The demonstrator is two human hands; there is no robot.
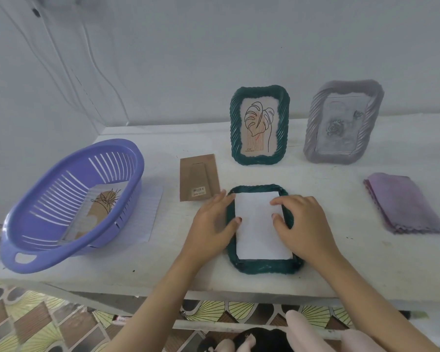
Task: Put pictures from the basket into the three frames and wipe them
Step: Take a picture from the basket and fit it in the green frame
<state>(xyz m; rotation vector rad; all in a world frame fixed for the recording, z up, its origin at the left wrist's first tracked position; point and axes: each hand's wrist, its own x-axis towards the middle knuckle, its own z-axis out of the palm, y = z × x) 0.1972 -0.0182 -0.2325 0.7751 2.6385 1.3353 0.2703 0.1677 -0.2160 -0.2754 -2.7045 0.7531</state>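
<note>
Left hand (211, 222) lies flat-fingered along the frame (264, 267) edge. Right hand (305, 222) presses the picture (259, 237) with bent fingertips. Uneven pressure may crease or skew it.

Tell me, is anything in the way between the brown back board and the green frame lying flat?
Only the person's hands. The left hand rests on the left edge of the frame, beside the board, and the right hand presses on the white paper in the frame. Nothing else visible lies between them.
</note>
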